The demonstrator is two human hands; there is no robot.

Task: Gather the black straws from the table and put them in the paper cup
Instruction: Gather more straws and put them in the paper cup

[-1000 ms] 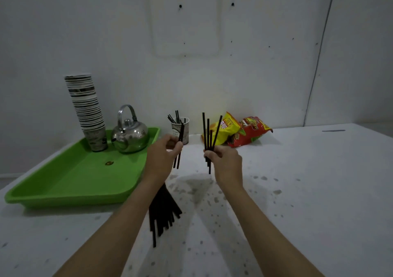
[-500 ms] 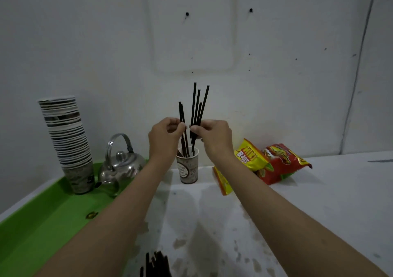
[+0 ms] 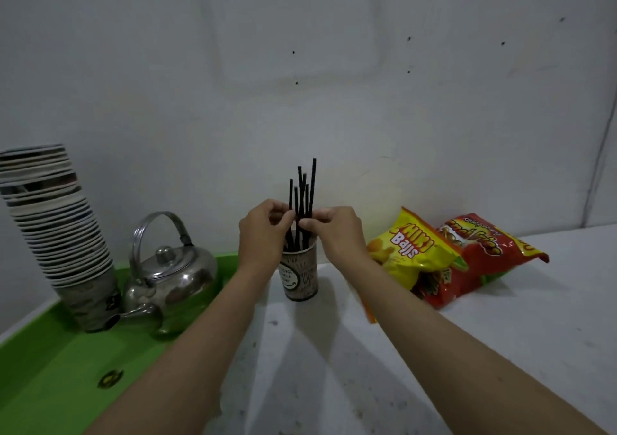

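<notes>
A printed paper cup stands on the white table by the wall. Several black straws stand upright in a bunch, their lower ends down inside the cup and their tops well above my fingers. My left hand pinches the bunch from the left, just above the cup's rim. My right hand pinches it from the right at the same height. The two hands almost touch around the straws. The pile of loose straws on the table is out of view.
A green tray at the left holds a steel kettle and a tall stack of paper cups. A yellow snack bag and a red snack bag lie right of the cup. The wall is close behind.
Both hands carried their straws from mid-table to the cup, joined them into one bunch and lowered it, so the ends now sit inside the cup. The view moved forward.
</notes>
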